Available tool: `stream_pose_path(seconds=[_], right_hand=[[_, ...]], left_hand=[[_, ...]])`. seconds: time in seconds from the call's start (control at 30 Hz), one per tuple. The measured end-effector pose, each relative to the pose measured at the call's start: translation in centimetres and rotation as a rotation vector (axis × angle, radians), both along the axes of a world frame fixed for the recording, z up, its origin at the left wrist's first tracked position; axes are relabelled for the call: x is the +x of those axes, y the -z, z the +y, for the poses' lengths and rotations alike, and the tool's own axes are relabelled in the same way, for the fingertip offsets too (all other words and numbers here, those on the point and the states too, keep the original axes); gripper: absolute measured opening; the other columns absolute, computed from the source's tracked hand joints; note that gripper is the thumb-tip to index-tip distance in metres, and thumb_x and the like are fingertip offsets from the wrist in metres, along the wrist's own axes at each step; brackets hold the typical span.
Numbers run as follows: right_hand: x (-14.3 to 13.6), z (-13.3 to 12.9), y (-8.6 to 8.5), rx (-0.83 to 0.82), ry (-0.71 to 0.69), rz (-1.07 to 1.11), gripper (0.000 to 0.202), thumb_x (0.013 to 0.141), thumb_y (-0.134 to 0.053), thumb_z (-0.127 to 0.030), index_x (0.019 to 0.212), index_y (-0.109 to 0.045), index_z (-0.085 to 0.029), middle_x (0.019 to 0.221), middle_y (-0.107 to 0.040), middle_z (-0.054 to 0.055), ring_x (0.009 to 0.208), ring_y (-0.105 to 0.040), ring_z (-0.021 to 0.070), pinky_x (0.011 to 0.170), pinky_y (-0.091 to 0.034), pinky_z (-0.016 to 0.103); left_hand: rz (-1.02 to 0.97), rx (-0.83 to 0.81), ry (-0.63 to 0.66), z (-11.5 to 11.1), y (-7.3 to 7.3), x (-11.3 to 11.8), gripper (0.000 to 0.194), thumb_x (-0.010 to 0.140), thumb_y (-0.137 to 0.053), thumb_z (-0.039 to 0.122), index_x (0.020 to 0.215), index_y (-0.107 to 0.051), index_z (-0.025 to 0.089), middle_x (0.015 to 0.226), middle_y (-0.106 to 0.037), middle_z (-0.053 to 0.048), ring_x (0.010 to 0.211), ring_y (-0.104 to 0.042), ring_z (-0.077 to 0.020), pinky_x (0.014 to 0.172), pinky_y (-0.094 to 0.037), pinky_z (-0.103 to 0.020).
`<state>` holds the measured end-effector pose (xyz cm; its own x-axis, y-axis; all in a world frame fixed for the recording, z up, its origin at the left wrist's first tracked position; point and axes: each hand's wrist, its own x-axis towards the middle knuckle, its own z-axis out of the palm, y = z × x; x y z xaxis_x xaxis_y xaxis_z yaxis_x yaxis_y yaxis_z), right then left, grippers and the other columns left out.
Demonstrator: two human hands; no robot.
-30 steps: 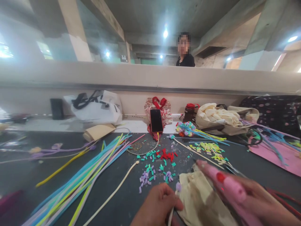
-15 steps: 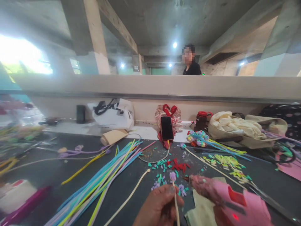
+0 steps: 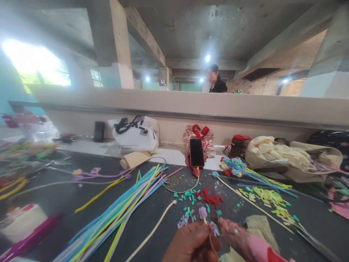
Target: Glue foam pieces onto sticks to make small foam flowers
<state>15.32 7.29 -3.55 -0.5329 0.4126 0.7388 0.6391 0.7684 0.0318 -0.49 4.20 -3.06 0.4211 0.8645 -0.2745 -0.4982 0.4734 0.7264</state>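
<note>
Low in the middle, my left hand (image 3: 191,242) pinches a thin cream chenille stem (image 3: 211,242) between thumb and fingers. A small lilac tuft (image 3: 203,213) tops the stem. Just right of it, a pink hot glue gun (image 3: 245,236) points leftward, its dark tip close to the stem below the tuft; whether they touch I cannot tell. My right hand, on the gun's handle, is hidden below the bottom edge. Short lilac pieces (image 3: 183,221) lie behind my left hand, with red pieces (image 3: 211,198) and teal pieces (image 3: 188,195) farther back.
Long coloured stems (image 3: 117,214) lie left, beside a loose cream stem (image 3: 152,229). A charging phone (image 3: 196,153) leans against a patterned bag. Finished flower bunches (image 3: 231,165) and yellow-green pieces (image 3: 268,198) are right. Folded cloth (image 3: 261,227) lies near the glue gun. A person (image 3: 218,82) stands beyond the partition.
The glue gun has sunk lower, taking its rear out of view, and its tip sits lower beside the stem. My left hand keeps its pinch. The whole view has shifted slightly.
</note>
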Motion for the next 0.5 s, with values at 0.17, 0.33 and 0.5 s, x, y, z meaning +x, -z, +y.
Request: stream_pose_path(seconds=[0.17, 0.33, 0.5], right_hand=[[-1.8, -0.5, 0.1, 0.046, 0.135, -0.010, 0.054, 0.084, -0.032, -0.031, 0.047, -0.067, -0.014, 0.040, -0.059, -0.001, 0.039, -0.060, 0.0134, 0.038, -0.041, 0.018], [-2.1, 0.3, -0.6, -0.004, 0.241, 0.018, 0.046, 0.071, -0.052, -0.043, 0.030, -0.058, -0.024, 0.030, -0.054, 0.002, 0.030, -0.054, 0.0157, 0.028, -0.034, 0.019], [-2.0, 0.8, -1.0, -0.051, 0.252, 0.046, 0.054, 0.074, -0.041, -0.050, 0.030, -0.058, -0.023, 0.030, -0.052, 0.003, 0.030, -0.053, 0.0149, 0.029, -0.030, 0.020]], left_hand=[[0.023, 0.041, 0.016, 0.0, 0.4, 0.1, 0.041, 0.057, -0.066, 0.051, 0.060, -0.061, 0.010, 0.041, -0.056, -0.001, 0.035, -0.050, -0.0087, 0.045, -0.038, -0.020], [0.036, 0.061, 0.032, 0.2, 0.8, 0.2, 0.044, 0.055, -0.066, 0.054, 0.057, -0.060, 0.011, 0.038, -0.053, -0.001, 0.037, -0.051, -0.0103, 0.048, -0.040, -0.021], [0.073, 0.019, 0.031, 0.2, 0.5, 0.0, 0.042, 0.055, -0.067, 0.052, 0.059, -0.060, 0.011, 0.042, -0.055, -0.002, 0.048, -0.058, -0.0141, 0.053, -0.042, -0.022]])
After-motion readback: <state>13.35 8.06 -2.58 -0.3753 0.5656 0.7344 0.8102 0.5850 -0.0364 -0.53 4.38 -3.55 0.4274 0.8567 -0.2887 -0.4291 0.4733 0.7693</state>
